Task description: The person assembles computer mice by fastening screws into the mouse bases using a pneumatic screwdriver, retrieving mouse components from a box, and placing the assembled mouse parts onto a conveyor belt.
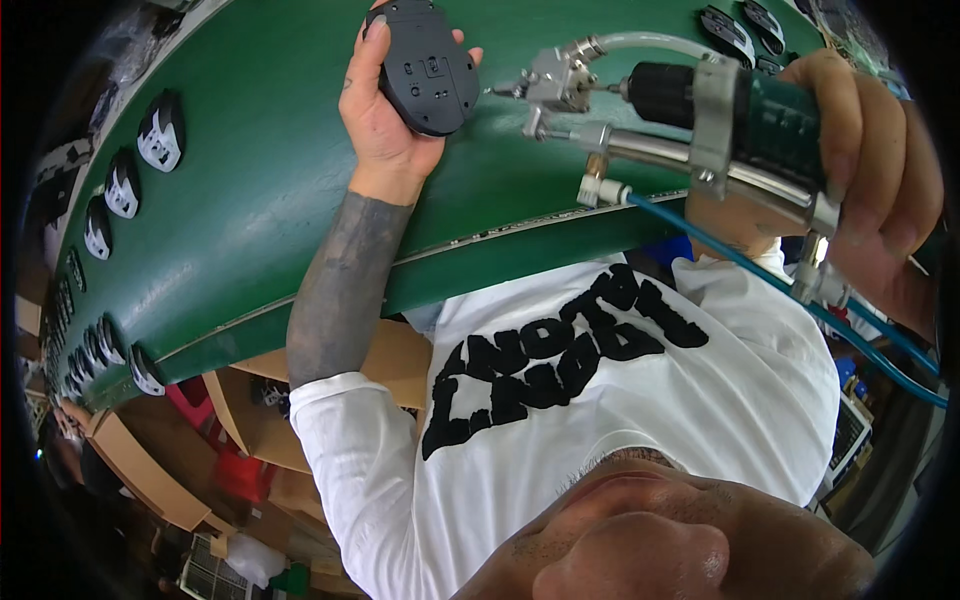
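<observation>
My left hand grips a dark computer mouse with its underside turned up, showing small screw holes and recesses. The thumb lies along the mouse's left edge and fingertips show past its right edge. In my right hand is an electric screwdriver with a metal screw-feed head. My fingers wrap round its dark green body. The driver lies nearly level, its tip pointing left at the mouse. A small gap shows between tip and mouse in this view.
Several black-and-white mouse parts lie along the left of the green work surface; more mouse pieces sit at the upper right. Blue air hoses and a clear feed tube run from the tool. Cardboard boxes stand below left.
</observation>
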A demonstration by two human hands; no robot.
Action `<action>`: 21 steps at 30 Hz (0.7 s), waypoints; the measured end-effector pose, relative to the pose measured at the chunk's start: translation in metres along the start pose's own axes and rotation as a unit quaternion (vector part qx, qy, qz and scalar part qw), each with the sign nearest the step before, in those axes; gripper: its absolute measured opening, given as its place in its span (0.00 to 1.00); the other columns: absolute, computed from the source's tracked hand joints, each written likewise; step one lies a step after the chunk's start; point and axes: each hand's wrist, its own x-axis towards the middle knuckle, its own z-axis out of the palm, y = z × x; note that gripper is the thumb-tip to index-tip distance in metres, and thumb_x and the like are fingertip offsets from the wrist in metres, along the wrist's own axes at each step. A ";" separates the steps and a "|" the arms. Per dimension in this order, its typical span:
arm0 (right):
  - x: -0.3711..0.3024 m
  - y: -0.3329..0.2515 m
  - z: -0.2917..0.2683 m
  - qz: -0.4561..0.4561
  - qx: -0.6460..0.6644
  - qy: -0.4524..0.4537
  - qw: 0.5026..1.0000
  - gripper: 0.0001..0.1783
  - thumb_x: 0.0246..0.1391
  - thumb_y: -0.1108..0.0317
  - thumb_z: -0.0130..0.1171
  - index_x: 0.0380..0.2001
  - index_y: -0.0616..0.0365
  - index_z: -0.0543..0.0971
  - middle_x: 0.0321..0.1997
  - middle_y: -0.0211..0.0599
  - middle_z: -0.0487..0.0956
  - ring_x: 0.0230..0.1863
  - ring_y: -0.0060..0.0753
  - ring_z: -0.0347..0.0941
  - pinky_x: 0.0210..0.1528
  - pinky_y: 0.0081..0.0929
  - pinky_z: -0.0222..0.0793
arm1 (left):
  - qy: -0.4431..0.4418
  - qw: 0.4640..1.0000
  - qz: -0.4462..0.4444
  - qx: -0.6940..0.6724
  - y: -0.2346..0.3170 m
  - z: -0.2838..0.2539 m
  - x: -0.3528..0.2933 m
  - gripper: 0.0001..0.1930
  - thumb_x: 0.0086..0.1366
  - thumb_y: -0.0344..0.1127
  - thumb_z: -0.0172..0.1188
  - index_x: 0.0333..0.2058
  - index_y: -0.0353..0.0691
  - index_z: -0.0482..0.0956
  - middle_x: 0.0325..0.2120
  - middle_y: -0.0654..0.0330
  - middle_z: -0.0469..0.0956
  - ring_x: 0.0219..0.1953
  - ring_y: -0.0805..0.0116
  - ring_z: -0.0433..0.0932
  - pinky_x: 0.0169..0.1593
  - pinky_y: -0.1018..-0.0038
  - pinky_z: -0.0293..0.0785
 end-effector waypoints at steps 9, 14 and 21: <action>-0.001 0.002 -0.026 -0.029 -0.002 -0.002 1.000 0.16 0.50 0.45 0.63 0.31 0.44 0.79 0.30 0.19 0.78 0.33 0.16 0.74 0.42 0.18 0.67 | 0.019 0.999 -0.011 -0.032 0.002 0.021 -0.008 0.22 0.65 0.48 0.49 0.53 0.44 0.69 0.45 0.56 0.75 0.42 0.58 0.77 0.47 0.56 0.76; -0.003 0.005 -0.020 -0.045 0.007 -0.004 0.999 0.15 0.50 0.46 0.64 0.30 0.43 0.79 0.30 0.18 0.78 0.33 0.15 0.74 0.42 0.17 0.68 | 0.019 0.999 -0.009 -0.043 0.003 0.016 -0.010 0.22 0.65 0.48 0.48 0.53 0.44 0.70 0.45 0.56 0.75 0.41 0.58 0.77 0.47 0.56 0.76; -0.005 -0.001 -0.013 -0.063 0.004 -0.001 0.998 0.15 0.50 0.46 0.64 0.30 0.43 0.79 0.29 0.18 0.78 0.32 0.14 0.74 0.41 0.17 0.69 | 0.016 0.999 -0.008 -0.047 0.004 0.022 -0.011 0.22 0.65 0.48 0.47 0.53 0.43 0.69 0.45 0.56 0.75 0.42 0.59 0.77 0.48 0.55 0.75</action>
